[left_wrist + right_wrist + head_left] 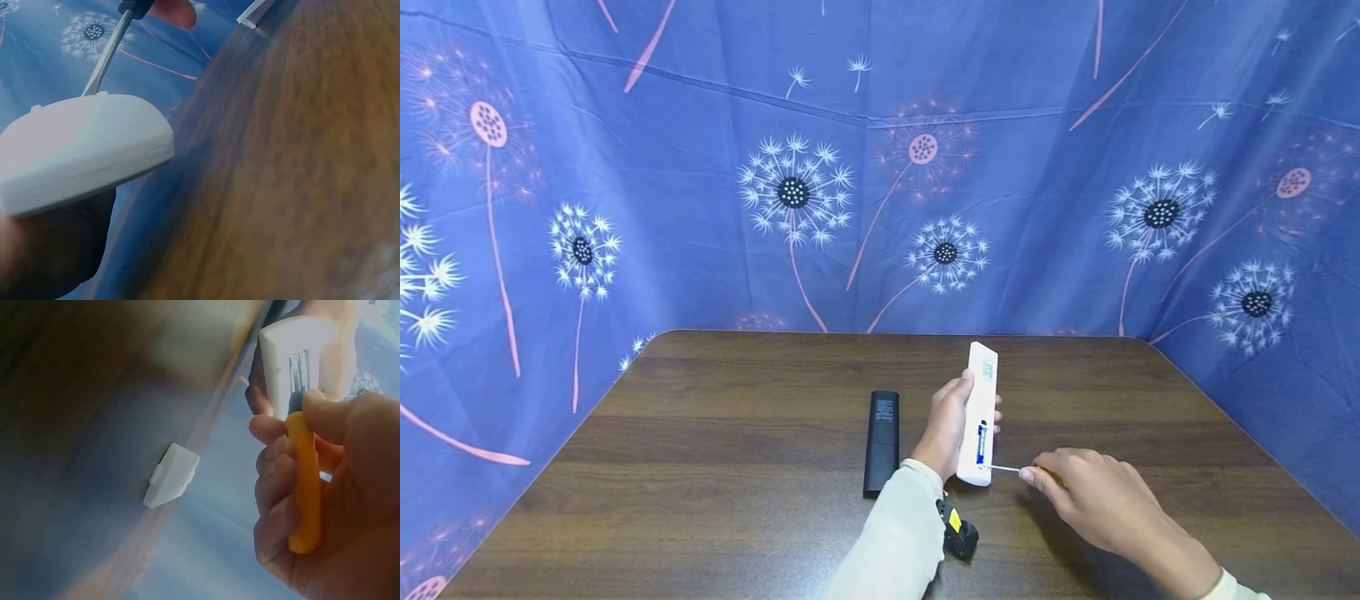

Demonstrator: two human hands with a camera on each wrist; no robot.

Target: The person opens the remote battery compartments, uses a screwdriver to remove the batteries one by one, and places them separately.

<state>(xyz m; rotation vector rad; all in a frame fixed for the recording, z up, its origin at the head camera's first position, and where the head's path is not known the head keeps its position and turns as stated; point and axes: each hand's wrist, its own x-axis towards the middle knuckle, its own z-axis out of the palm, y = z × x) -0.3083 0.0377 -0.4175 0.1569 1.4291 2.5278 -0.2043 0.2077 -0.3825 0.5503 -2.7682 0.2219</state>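
Note:
My left hand (943, 427) grips a white remote control (981, 375), back side up, thumb along its left edge and fingertips showing at the right. The battery compartment stands uncovered, with a blue battery (981, 443) inside. In my right hand (1105, 498) is a screwdriver (304, 487) with a yellow-orange handle, fingers curled round it and thumb near its dark collar. Its metal shaft (1006, 469) points left, the tip at the compartment's lower end. From the left wrist view, the shaft (107, 61) meets the remote's upper side behind its rounded end.
A black remote control (882, 446) lies on the wooden table (700, 467), left of my left hand. A small white cover (173, 475) lies on the tabletop in the right wrist view. Blue dandelion-print cloth (700, 167) hangs round the table's back and sides.

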